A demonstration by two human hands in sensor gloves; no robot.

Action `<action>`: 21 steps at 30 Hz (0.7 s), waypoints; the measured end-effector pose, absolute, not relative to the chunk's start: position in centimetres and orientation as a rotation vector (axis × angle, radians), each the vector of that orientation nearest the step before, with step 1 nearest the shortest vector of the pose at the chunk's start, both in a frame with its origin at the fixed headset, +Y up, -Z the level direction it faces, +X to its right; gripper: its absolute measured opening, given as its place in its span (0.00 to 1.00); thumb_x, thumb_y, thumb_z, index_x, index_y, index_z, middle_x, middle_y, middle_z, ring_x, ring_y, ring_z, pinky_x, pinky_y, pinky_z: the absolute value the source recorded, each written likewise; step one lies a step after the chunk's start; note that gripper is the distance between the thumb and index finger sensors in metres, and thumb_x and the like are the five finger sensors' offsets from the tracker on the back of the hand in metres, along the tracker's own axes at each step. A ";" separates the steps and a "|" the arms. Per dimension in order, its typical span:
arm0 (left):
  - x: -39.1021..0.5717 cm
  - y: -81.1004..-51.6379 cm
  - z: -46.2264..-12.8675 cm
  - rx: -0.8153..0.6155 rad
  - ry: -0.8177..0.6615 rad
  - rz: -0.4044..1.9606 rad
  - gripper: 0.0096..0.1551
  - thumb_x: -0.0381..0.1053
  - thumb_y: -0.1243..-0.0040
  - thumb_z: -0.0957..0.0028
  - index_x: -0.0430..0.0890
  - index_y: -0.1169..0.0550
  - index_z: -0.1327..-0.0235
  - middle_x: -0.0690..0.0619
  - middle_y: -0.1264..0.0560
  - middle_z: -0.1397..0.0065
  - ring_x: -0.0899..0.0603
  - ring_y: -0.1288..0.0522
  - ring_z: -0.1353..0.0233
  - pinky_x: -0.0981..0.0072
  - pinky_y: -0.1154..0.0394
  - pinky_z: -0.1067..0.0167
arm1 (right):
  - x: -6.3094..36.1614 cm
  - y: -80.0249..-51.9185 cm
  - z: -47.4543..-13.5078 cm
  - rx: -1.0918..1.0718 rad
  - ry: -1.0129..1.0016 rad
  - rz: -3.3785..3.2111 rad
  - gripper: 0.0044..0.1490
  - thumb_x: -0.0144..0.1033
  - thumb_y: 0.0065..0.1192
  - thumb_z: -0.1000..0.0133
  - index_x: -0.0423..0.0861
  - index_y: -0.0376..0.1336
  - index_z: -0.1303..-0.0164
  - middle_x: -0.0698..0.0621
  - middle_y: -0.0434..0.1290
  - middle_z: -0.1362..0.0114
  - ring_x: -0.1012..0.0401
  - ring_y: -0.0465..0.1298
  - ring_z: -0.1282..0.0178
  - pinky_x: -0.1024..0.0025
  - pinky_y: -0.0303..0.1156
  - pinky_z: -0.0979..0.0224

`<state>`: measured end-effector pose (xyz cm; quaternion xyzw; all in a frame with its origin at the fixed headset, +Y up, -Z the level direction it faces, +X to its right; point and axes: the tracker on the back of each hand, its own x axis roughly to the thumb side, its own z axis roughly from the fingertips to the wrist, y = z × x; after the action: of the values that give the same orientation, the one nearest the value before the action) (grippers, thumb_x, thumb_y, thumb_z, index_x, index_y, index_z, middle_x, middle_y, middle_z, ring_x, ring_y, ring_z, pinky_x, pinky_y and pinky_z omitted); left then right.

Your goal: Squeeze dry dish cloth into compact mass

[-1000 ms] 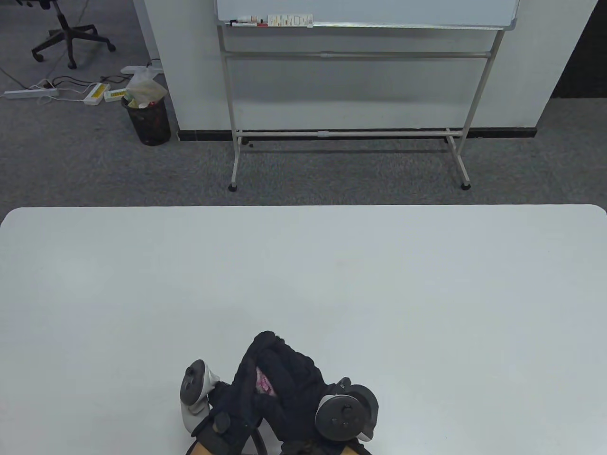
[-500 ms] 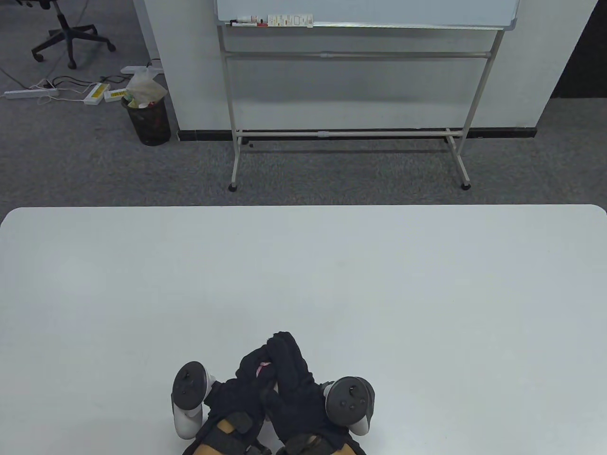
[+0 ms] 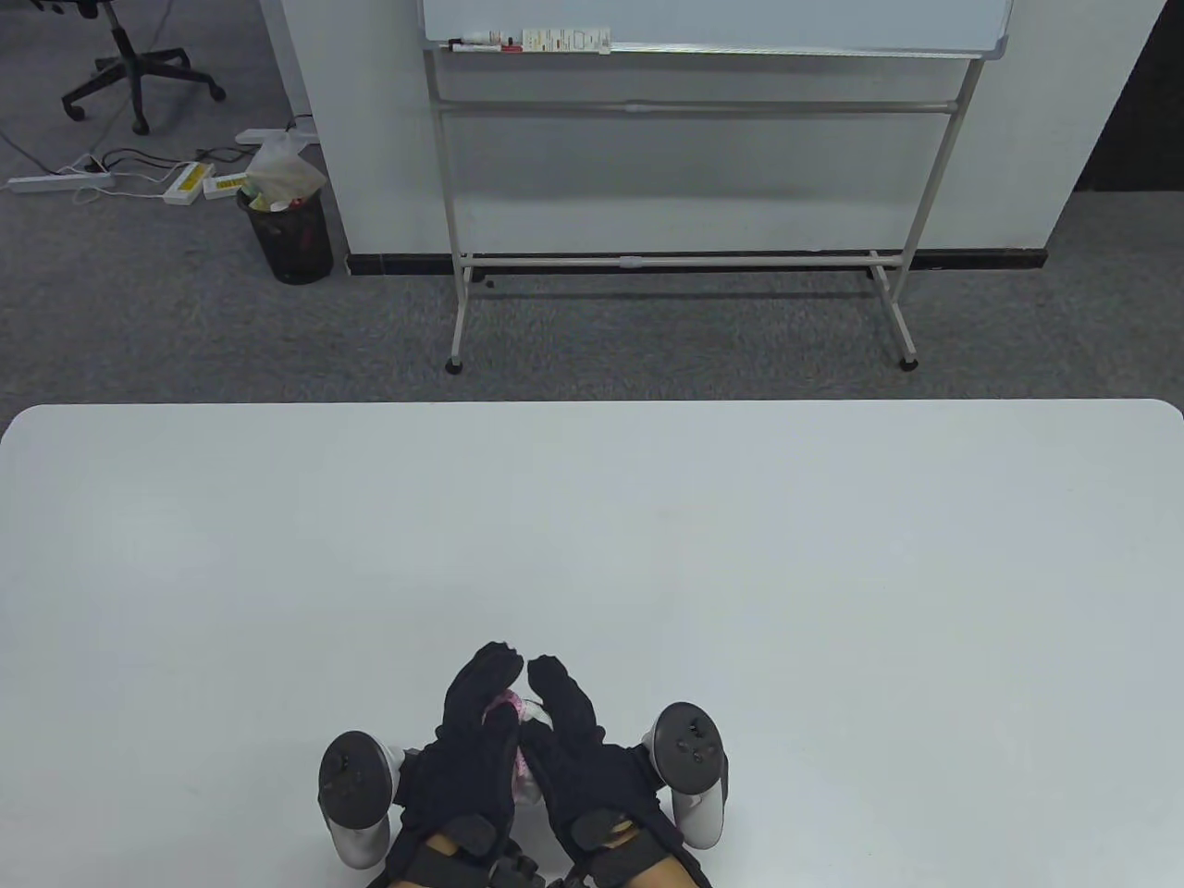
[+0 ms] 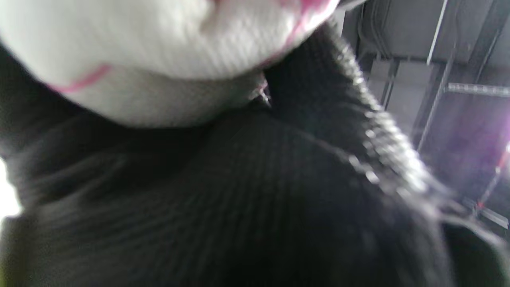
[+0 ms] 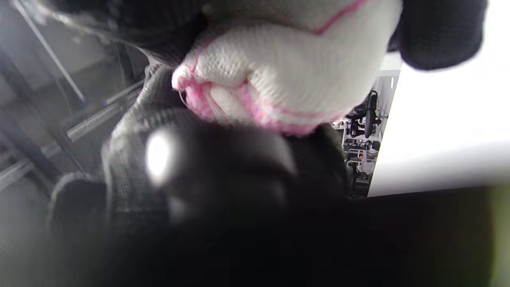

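A white dish cloth with pink edging [image 3: 514,710] is bunched between my two black-gloved hands near the table's front edge. My left hand [image 3: 474,717] and right hand [image 3: 566,717] press against it from either side, palms facing, so only a sliver shows in the table view. In the left wrist view the cloth [image 4: 159,52] fills the top, held against a gloved palm [image 4: 239,191]. In the right wrist view the cloth [image 5: 287,75] is a tight wad between gloved fingers [image 5: 438,32].
The white table [image 3: 592,518] stretches ahead and to both sides of my hands. Beyond its far edge stand a whiteboard on a frame [image 3: 684,185], a waste bin [image 3: 287,231] and an office chair [image 3: 129,55] on grey carpet.
My hands turned from overlapping around the cloth to side by side with palms facing. The fingers straightened forward and a bit more of the cloth shows between them.
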<state>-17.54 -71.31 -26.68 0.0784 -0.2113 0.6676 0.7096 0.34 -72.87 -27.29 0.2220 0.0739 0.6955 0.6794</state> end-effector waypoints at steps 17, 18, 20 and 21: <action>-17.3 -72.0 -27.0 0.002 -0.615 1.591 0.45 0.74 0.67 0.40 0.54 0.61 0.20 0.44 0.73 0.19 0.28 0.71 0.20 0.32 0.64 0.29 | 0.3 -70.8 -26.5 0.651 -0.057 1.502 0.53 0.66 0.46 0.41 0.51 0.32 0.19 0.44 0.28 0.17 0.42 0.34 0.15 0.37 0.37 0.19; -17.4 -72.0 -27.1 0.004 -0.613 1.588 0.45 0.75 0.68 0.40 0.54 0.62 0.20 0.45 0.74 0.19 0.28 0.72 0.21 0.32 0.65 0.29 | 0.4 -70.8 -26.5 0.646 -0.064 1.502 0.53 0.67 0.44 0.42 0.51 0.30 0.19 0.45 0.27 0.17 0.43 0.33 0.14 0.38 0.36 0.19; -17.4 -72.0 -27.1 0.009 -0.605 1.583 0.46 0.75 0.68 0.40 0.54 0.63 0.20 0.45 0.75 0.20 0.28 0.73 0.21 0.33 0.65 0.30 | 0.4 -70.8 -26.5 0.641 -0.048 1.487 0.54 0.69 0.42 0.43 0.52 0.29 0.20 0.47 0.26 0.17 0.45 0.30 0.14 0.40 0.32 0.20; -17.4 -72.0 -27.1 0.009 -0.604 1.582 0.46 0.75 0.69 0.41 0.54 0.64 0.21 0.46 0.76 0.20 0.28 0.73 0.22 0.33 0.65 0.30 | 0.4 -70.9 -26.5 0.635 -0.025 1.463 0.54 0.69 0.42 0.43 0.52 0.28 0.20 0.48 0.24 0.17 0.46 0.28 0.14 0.40 0.31 0.20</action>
<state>-17.38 -72.03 -27.07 0.0039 -0.2672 0.6997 0.6625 0.43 -70.92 -26.49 0.2849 -0.0111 0.6565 0.6983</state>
